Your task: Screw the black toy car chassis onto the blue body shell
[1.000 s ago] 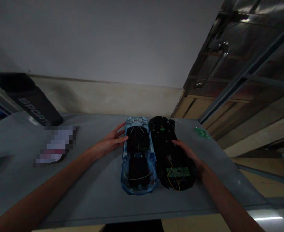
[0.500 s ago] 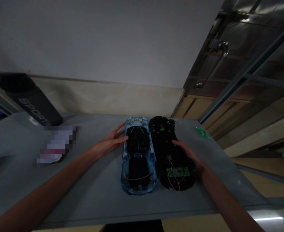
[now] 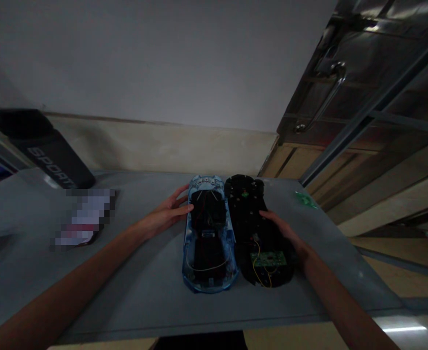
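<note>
A blue toy car body shell (image 3: 231, 253) lies upside down on the grey table, its dark inside and a pale wire showing. My left hand (image 3: 168, 212) holds its left side, thumb on the rim and fingers along the outer wall. Right beside the shell lies the black toy car chassis (image 3: 246, 218), with a green circuit board (image 3: 268, 259) and a yellow wire near its front end. At the chassis's right edge is my right hand (image 3: 285, 231), fingertips over the edge; the rest of its grip is partly hidden.
A black bottle (image 3: 49, 150) marked SPORT stands at the back left. Near it lies a blurred-out packet (image 3: 86, 218). A small green plastic bag (image 3: 305, 200) is at the right edge of the table (image 3: 144, 291). The wall rises behind; a metal frame post (image 3: 367, 116) stands at right.
</note>
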`<move>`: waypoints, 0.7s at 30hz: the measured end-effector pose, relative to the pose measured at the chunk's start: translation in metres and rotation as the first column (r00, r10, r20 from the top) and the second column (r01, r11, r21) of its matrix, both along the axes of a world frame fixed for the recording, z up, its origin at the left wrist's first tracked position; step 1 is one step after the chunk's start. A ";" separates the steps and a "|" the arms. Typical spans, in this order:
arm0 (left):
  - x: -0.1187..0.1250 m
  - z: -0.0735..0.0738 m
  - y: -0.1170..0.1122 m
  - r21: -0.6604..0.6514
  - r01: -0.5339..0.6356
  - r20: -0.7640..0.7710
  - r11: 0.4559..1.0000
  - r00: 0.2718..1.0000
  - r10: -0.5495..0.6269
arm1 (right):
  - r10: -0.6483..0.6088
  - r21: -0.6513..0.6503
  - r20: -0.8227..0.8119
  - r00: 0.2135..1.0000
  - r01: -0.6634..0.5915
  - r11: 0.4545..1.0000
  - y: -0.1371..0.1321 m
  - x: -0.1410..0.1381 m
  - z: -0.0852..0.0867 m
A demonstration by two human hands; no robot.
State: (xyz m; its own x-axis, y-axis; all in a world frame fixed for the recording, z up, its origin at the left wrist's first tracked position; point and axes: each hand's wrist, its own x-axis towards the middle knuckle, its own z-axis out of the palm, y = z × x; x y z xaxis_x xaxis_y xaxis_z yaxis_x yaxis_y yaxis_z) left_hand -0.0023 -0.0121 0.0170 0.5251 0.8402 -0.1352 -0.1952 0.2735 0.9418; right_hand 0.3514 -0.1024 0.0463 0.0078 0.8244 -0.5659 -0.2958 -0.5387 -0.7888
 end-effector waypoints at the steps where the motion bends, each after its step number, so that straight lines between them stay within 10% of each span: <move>1: 0.000 0.000 0.000 -0.002 0.000 0.000 1.000 1.000 0.000 | 0.006 -0.014 0.002 1.000 -0.006 1.000 0.000 0.000 0.000; 21: 0.002 0.004 -0.002 -0.024 -0.024 -0.010 0.999 1.000 0.024 | 0.012 -0.003 -0.004 1.000 -0.012 1.000 0.002 0.001 -0.003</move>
